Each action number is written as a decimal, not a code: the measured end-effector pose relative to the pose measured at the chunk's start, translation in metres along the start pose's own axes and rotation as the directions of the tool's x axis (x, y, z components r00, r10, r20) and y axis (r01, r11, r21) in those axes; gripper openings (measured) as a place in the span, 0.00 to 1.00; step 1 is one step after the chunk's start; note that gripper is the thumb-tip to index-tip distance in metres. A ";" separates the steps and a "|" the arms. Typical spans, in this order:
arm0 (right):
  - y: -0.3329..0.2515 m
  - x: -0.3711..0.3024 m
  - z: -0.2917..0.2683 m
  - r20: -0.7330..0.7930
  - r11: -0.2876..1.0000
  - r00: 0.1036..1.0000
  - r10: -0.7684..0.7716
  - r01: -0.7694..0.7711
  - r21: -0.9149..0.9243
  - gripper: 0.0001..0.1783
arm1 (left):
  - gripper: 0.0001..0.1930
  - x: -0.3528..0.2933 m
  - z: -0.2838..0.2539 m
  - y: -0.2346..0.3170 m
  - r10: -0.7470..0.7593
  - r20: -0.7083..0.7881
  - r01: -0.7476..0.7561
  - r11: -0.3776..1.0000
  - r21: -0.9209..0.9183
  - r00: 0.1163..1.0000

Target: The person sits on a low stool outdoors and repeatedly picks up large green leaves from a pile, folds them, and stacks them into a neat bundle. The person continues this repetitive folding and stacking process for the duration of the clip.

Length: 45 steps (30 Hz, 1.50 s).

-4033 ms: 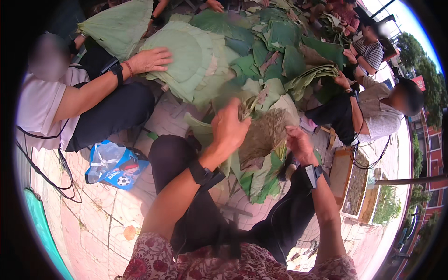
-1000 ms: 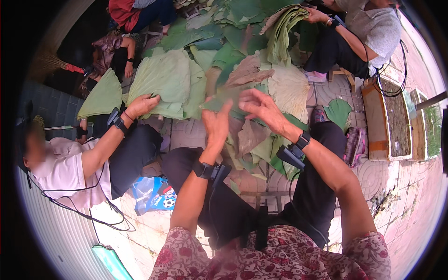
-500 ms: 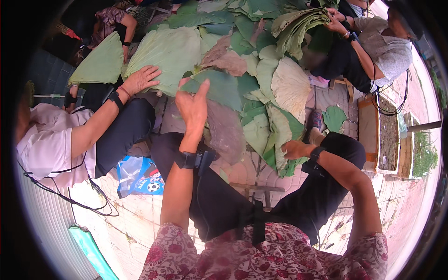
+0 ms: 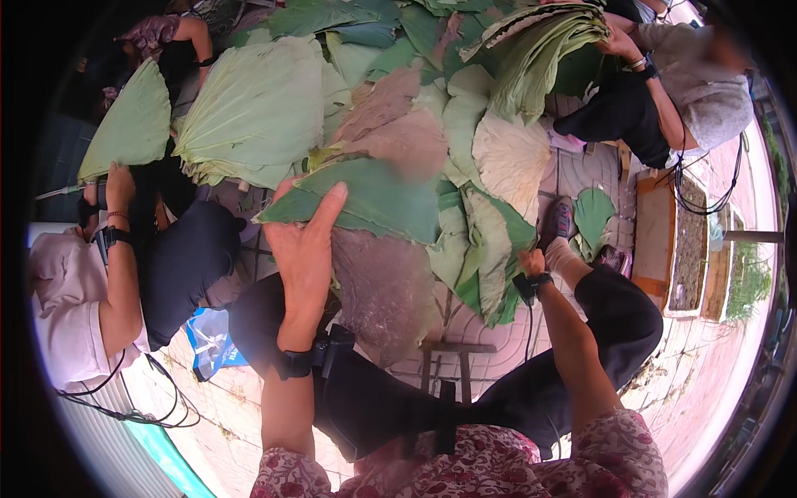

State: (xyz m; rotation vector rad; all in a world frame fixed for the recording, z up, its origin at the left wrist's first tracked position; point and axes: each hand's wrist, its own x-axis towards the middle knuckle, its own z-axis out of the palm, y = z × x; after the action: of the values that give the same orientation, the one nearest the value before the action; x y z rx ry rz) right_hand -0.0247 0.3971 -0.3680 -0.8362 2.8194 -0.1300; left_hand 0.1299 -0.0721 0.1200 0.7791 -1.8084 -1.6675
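A green lotus leaf (image 4: 374,199), folded over, lies in the grip of my left hand (image 4: 300,257), thumb on top and fingers behind its left corner. Under it hangs a brownish-purple leaf (image 4: 383,286), close to my left knee. My right hand (image 4: 533,264) is closed at the right edge of some pale green leaves (image 4: 481,249); whatever its fingers hold is hidden. A brown, wilted leaf (image 4: 394,124) and a cream-coloured leaf (image 4: 510,158) lie just beyond my hands.
At left a co-worker's hand (image 4: 121,187) holds a fan-shaped leaf (image 4: 133,124) beside a leaf stack (image 4: 253,104). Another person at right grips a folded leaf bundle (image 4: 540,62). A small stool (image 4: 457,349), a blue bag (image 4: 214,342) and planter boxes (image 4: 660,241) stand around.
My left hand has moved down and left, drawing the green leaf nearer. My right hand has curled closed at the leaf edge. The left co-worker's hand has left the stack for the fan-shaped leaf.
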 end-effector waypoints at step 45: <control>-0.218 0.047 -0.415 -0.483 0.833 0.719 -0.499 0.552 -0.040 0.17 | 0.19 0.006 -0.022 -0.031 0.228 -0.172 -0.163 0.931 0.326 0.958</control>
State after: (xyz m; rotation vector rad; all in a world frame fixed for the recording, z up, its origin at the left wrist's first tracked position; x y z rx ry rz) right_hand -0.0366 0.2006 0.0599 -1.7832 2.8458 -0.6517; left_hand 0.1435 -0.0936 0.0910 0.8362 -1.9491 -1.1457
